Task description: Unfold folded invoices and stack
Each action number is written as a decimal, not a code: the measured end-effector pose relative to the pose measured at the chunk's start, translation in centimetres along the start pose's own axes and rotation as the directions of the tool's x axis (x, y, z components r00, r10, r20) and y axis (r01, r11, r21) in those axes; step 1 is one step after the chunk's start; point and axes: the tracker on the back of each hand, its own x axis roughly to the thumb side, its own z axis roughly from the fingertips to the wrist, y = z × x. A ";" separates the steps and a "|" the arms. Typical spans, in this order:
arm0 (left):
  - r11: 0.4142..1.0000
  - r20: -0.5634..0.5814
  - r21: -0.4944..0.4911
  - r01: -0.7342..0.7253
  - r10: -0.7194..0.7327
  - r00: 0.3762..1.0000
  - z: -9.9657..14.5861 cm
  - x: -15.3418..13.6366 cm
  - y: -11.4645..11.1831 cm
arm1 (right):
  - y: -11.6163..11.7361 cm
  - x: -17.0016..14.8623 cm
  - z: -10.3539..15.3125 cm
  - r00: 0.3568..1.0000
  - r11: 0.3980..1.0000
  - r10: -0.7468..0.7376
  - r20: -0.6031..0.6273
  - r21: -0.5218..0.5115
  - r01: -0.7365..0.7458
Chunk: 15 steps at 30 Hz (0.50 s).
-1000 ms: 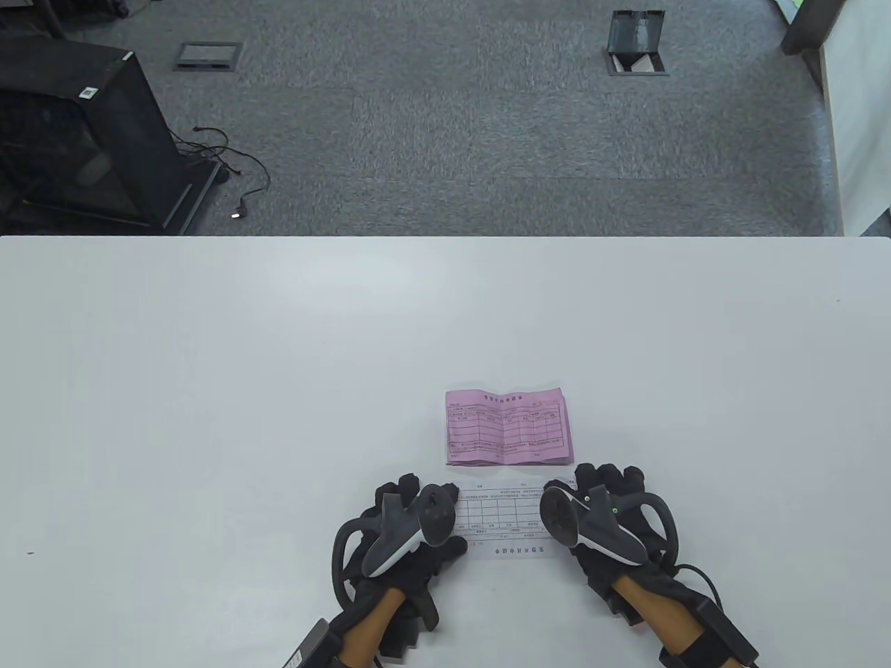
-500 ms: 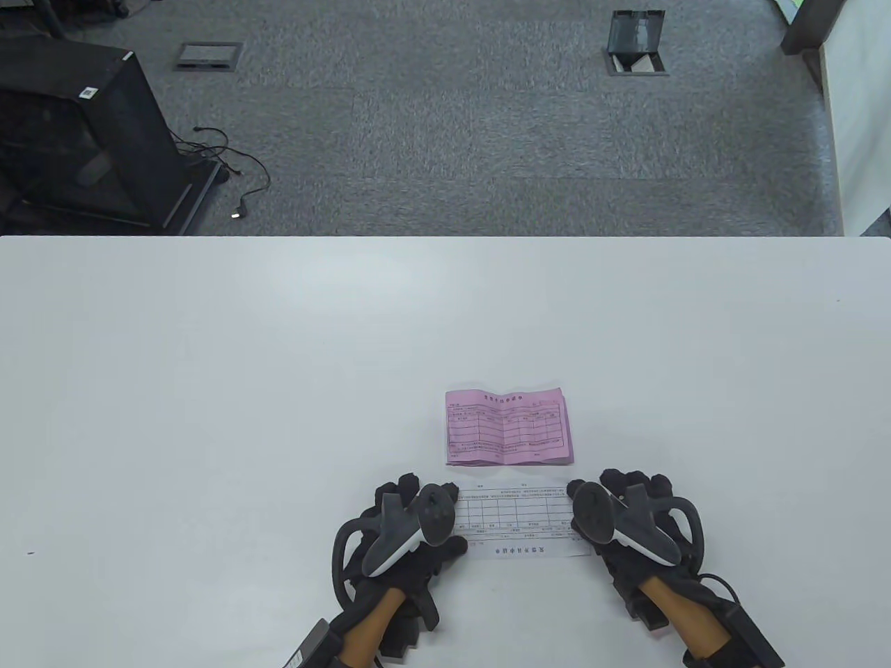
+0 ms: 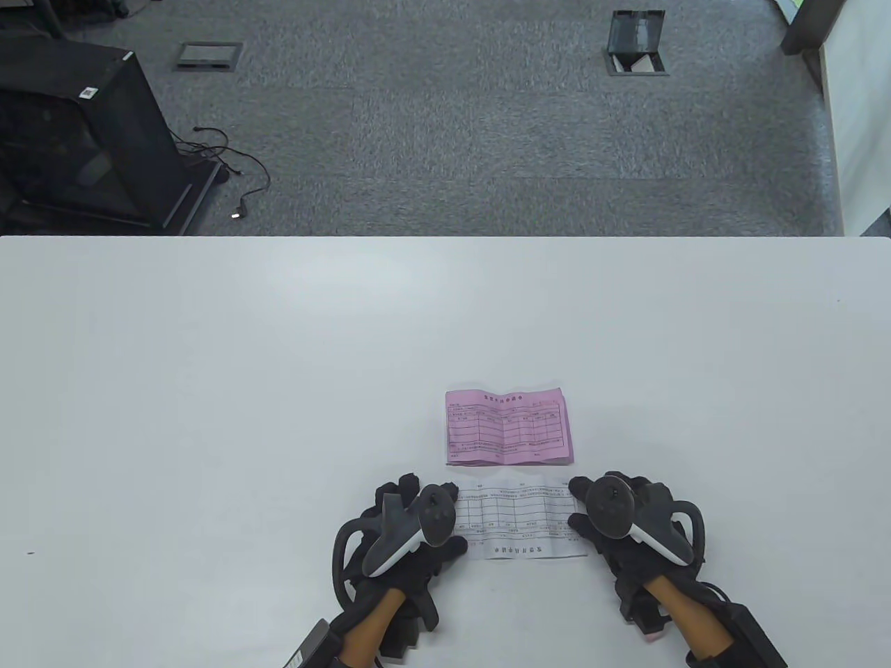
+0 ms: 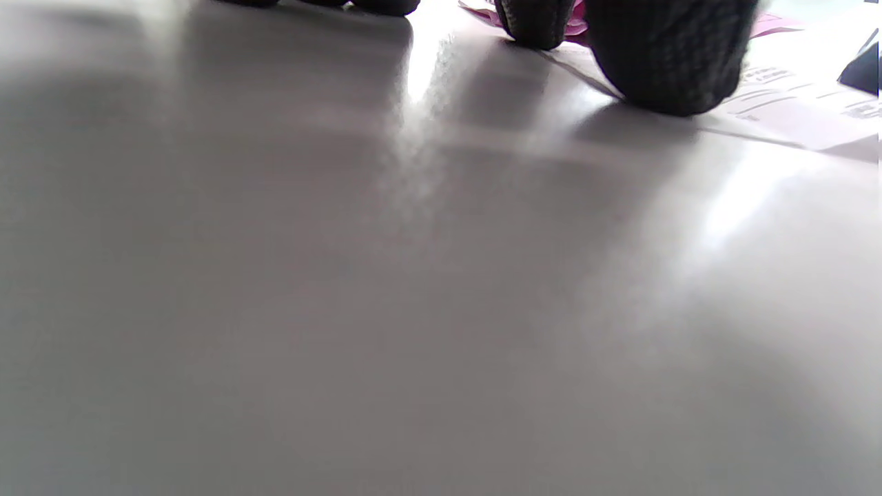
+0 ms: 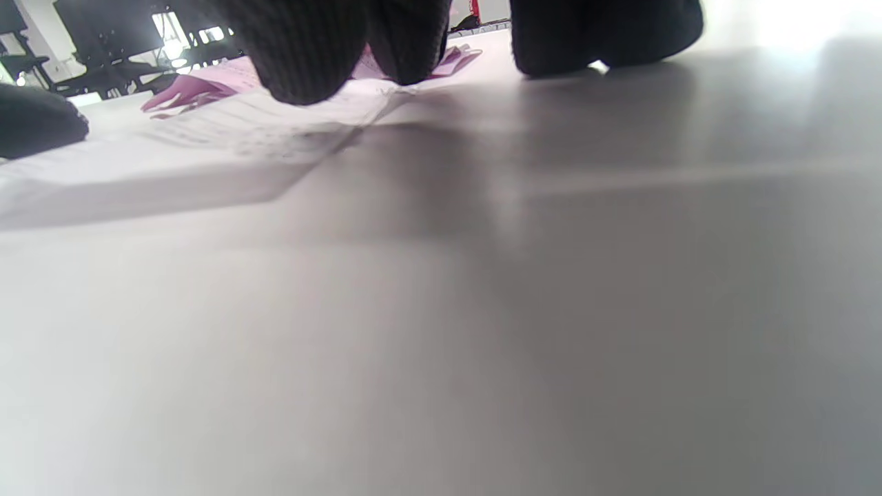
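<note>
White invoice (image 3: 518, 518) lies unfolded and flat near the table's (image 3: 209, 383) front edge, printed side up. Left hand (image 3: 407, 529) presses its left end, fingertips (image 4: 665, 62) down on the paper. Right hand (image 3: 626, 518) presses the right end, fingers (image 5: 303, 48) spread flat on the sheet — neither hand gripping anything, just pinning. Pink invoice (image 3: 508, 426) sits just beyond the white one, twd the far edge, opened out w/ creases showing, apart from both hands.
</note>
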 end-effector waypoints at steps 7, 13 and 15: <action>1.000 0.001 -0.001 0.000 0.000 1.000 0.0 0.0 0.0 | 0.3 1.6 -0.4 0.997 0.997 0.077 -0.016 -0.021 -0.077; 1.000 0.013 -0.008 0.004 -0.004 1.000 0.0 0.1 0.0 | 0.7 2.6 -0.2 0.986 0.986 0.167 0.009 -0.027 -0.166; 1.000 0.024 -0.010 0.016 -0.016 1.000 0.1 0.3 -0.1 | 0.7 2.6 0.0 0.986 0.986 0.166 0.009 -0.033 -0.166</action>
